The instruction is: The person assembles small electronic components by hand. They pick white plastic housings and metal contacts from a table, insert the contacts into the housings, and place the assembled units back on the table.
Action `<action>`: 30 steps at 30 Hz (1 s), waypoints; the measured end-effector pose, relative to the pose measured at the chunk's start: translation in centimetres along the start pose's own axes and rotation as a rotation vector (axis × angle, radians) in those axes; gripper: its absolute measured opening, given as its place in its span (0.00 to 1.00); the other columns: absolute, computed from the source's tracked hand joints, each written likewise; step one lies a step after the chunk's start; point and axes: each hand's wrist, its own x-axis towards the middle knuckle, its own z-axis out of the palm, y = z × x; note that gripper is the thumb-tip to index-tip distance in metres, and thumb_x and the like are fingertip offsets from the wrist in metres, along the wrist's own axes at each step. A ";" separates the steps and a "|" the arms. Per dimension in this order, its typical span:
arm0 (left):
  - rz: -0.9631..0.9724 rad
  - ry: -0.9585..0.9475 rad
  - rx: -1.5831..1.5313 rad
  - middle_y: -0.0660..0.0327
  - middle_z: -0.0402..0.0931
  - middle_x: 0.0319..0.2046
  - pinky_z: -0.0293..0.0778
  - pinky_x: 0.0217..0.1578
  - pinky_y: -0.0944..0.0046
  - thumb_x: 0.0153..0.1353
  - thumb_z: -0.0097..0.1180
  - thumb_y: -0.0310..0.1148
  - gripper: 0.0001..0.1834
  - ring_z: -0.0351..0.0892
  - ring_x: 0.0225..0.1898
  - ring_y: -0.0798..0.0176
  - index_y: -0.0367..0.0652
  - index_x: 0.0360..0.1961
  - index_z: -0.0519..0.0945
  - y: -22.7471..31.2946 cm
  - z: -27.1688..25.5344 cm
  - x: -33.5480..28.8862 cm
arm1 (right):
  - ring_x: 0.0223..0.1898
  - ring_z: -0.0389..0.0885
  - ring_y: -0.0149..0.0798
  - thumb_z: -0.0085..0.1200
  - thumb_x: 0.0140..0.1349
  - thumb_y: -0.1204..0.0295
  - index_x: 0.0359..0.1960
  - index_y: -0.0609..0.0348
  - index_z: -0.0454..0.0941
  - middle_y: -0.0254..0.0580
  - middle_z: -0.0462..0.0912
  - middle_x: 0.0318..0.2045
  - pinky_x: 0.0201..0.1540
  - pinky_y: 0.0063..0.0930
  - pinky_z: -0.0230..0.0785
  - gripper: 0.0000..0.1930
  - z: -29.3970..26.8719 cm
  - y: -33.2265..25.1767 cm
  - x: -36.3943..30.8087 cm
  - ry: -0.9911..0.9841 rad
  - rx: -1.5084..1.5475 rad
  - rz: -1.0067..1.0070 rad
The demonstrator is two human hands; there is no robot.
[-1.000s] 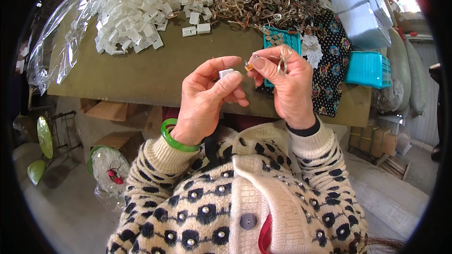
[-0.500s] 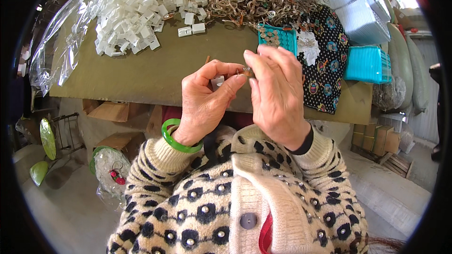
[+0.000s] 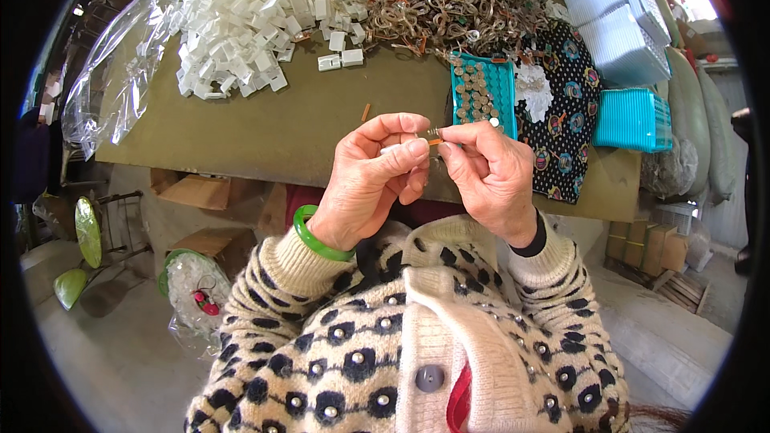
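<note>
My left hand (image 3: 370,176), with a green bangle at its wrist, pinches a small part with thumb and fingers at chest height, over the table's near edge. Facing it, my right hand (image 3: 493,180) grips the same spot by thumb and forefinger. Between the fingertips show a narrow orange strip (image 3: 435,142) and a fine metal coil; the rest is covered by fingers. A pale bit shows in my left fingers, too small to name. Just beyond my right hand stands a teal tray (image 3: 507,84) holding several round metal discs.
A heap of white plastic cases (image 3: 241,20) covers the table's far left, beside clear plastic film (image 3: 108,100). Tangled wired parts (image 3: 457,0) lie at the far middle. Stacked teal trays (image 3: 634,119) stand at right, near a patterned black cloth (image 3: 573,120).
My right hand has lowered, and its thumb and forefinger now pinch the part. My left fingers have curled closer round it. The view has shifted slightly, uncovering more of the teal tray.
</note>
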 end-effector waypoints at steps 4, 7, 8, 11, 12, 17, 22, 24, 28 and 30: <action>-0.018 -0.034 -0.056 0.62 0.78 0.26 0.66 0.19 0.72 0.64 0.61 0.30 0.08 0.75 0.22 0.69 0.41 0.41 0.78 -0.1 -0.2 0.0 | 0.18 0.74 0.29 0.60 0.57 0.82 0.34 0.61 0.78 0.37 0.78 0.22 0.21 0.23 0.65 0.05 0.1 0.5 0.1 -0.006 -0.013 -0.043; -0.041 -0.077 -0.081 0.62 0.77 0.26 0.64 0.19 0.72 0.66 0.59 0.34 0.07 0.75 0.23 0.68 0.42 0.39 0.76 -0.1 -0.4 0.0 | 0.19 0.70 0.20 0.59 0.59 0.82 0.35 0.63 0.79 0.30 0.78 0.22 0.21 0.16 0.60 0.04 -0.4 0.3 0.2 -0.071 0.047 0.010; -0.053 -0.093 -0.087 0.62 0.77 0.26 0.63 0.19 0.72 0.66 0.58 0.35 0.08 0.75 0.23 0.68 0.43 0.38 0.76 -0.1 -0.5 0.0 | 0.20 0.68 0.16 0.59 0.59 0.82 0.35 0.64 0.79 0.27 0.78 0.23 0.21 0.13 0.58 0.04 -0.6 0.2 0.2 -0.109 0.074 0.048; -0.142 -0.204 -0.171 0.62 0.74 0.25 0.61 0.19 0.72 0.67 0.57 0.37 0.09 0.72 0.24 0.67 0.43 0.37 0.75 0.0 -0.6 0.1 | 0.22 0.69 0.17 0.58 0.60 0.81 0.34 0.64 0.79 0.27 0.77 0.23 0.24 0.14 0.59 0.02 -1.4 0.0 0.3 -0.223 0.218 0.220; -0.177 -0.224 -0.188 0.63 0.71 0.25 0.61 0.18 0.72 0.67 0.57 0.37 0.09 0.70 0.23 0.67 0.43 0.38 0.74 0.0 -0.7 0.0 | 0.23 0.69 0.18 0.58 0.60 0.80 0.33 0.64 0.79 0.27 0.77 0.23 0.25 0.14 0.60 0.01 -1.4 0.1 0.4 -0.219 0.311 0.254; -0.266 -0.328 -0.271 0.65 0.64 0.24 0.62 0.18 0.71 0.68 0.55 0.38 0.10 0.63 0.22 0.67 0.44 0.38 0.73 -0.1 -0.5 -0.1 | 0.26 0.71 0.24 0.52 0.57 0.80 0.28 0.64 0.77 0.34 0.74 0.24 0.29 0.19 0.64 0.02 -1.4 0.6 1.0 -0.284 0.806 0.531; -0.204 -0.210 -0.266 0.65 0.65 0.23 0.65 0.21 0.67 0.68 0.54 0.37 0.09 0.65 0.23 0.66 0.43 0.36 0.74 0.7 -0.3 0.0 | 0.28 0.76 0.33 0.52 0.56 0.81 0.34 0.65 0.74 0.39 0.77 0.27 0.35 0.23 0.69 0.05 0.0 -0.1 0.9 -0.144 0.450 0.201; -0.242 -0.138 -0.199 0.64 0.68 0.22 0.68 0.24 0.66 0.68 0.55 0.37 0.11 0.72 0.26 0.62 0.41 0.33 0.74 1.6 -0.2 -0.1 | 0.32 0.77 0.30 0.55 0.57 0.83 0.38 0.63 0.74 0.36 0.78 0.34 0.38 0.26 0.71 0.08 0.3 -0.4 1.0 -0.133 0.236 -0.015; 0.080 0.032 0.474 0.69 0.71 0.21 0.63 0.23 0.72 0.66 0.59 0.37 0.10 0.67 0.22 0.74 0.40 0.35 0.77 4.2 -0.4 0.2 | 0.30 0.77 0.28 0.55 0.62 0.81 0.39 0.64 0.76 0.34 0.79 0.31 0.36 0.21 0.71 0.05 0.7 -0.5 1.5 -0.121 0.391 0.098; 0.441 0.159 1.212 0.68 0.74 0.21 0.66 0.24 0.69 0.60 0.64 0.32 0.10 0.71 0.21 0.71 0.38 0.36 0.79 5.8 -1.0 1.9 | 0.29 0.77 0.27 0.55 0.63 0.80 0.39 0.65 0.76 0.34 0.79 0.29 0.34 0.19 0.70 0.04 0.7 -0.6 1.5 -0.157 0.621 0.341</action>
